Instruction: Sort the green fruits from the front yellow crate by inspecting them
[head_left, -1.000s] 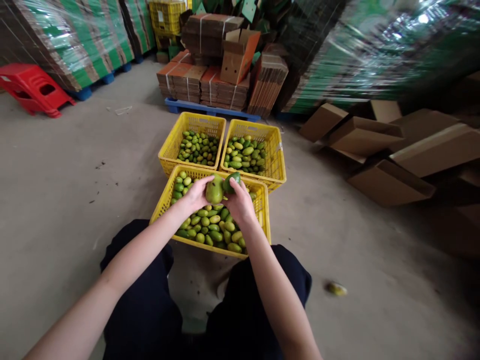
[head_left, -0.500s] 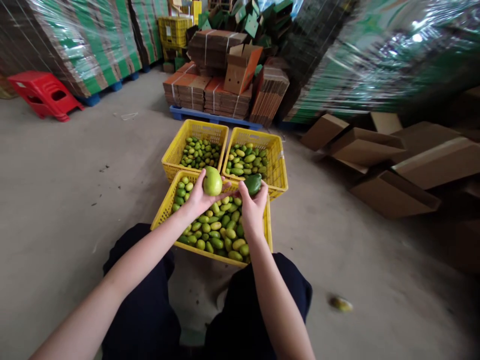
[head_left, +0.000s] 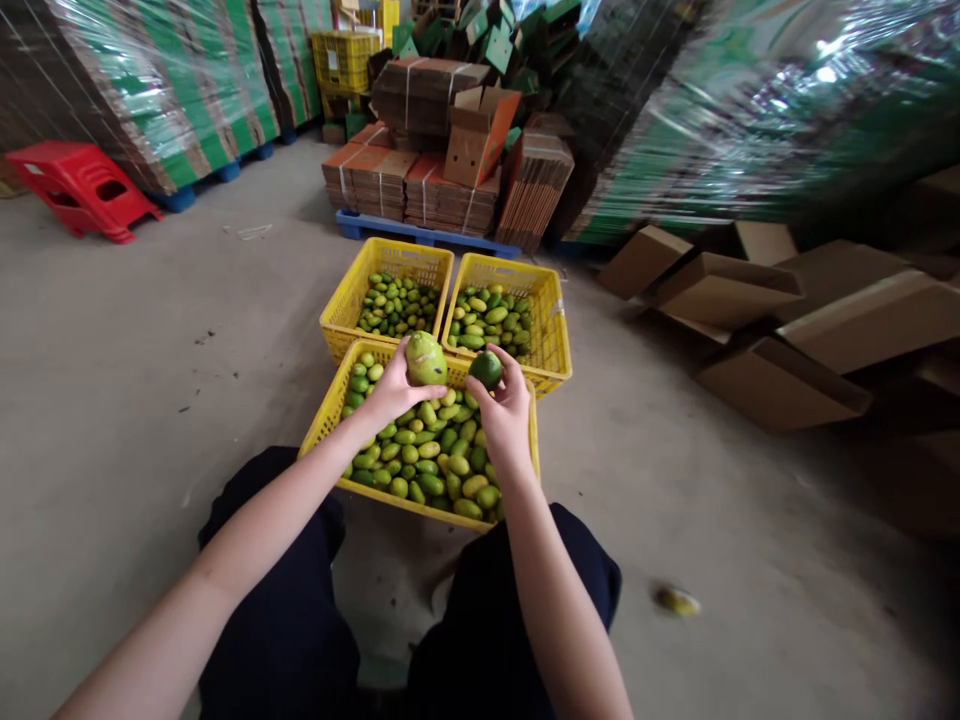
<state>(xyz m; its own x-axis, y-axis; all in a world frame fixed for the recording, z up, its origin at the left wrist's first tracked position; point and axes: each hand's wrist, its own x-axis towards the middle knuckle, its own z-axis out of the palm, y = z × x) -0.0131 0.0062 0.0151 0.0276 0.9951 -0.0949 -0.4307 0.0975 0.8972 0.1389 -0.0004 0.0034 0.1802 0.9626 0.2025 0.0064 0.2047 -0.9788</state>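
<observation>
My left hand (head_left: 397,388) is closed round a pale green mango (head_left: 426,359), whose near side shows pale scuffs and a small dark spot. To its right, my right hand (head_left: 506,400) grips a smaller dark green mango (head_left: 486,371) between thumb and fingers, one end facing me. Both hands hover above the far part of the near yellow crate (head_left: 322,418), which is filled with green and yellowish mangoes (head_left: 427,467). Beyond it stand the back left yellow crate (head_left: 347,302) and back right yellow crate (head_left: 553,318), each holding similar fruit.
One blurred yellowish fruit (head_left: 677,600) lies on the floor at right. Open cardboard boxes (head_left: 727,290) are heaped on the right. Flattened cartons (head_left: 375,180) sit on a blue pallet (head_left: 427,236) behind the crates. A red stool (head_left: 82,190) stands at left, near wrapped stacks (head_left: 172,90).
The pale mango has been turned in my left hand, bringing its scuffed, spotted side into view. My right hand has rotated the dark mango end-on and shifted slightly left.
</observation>
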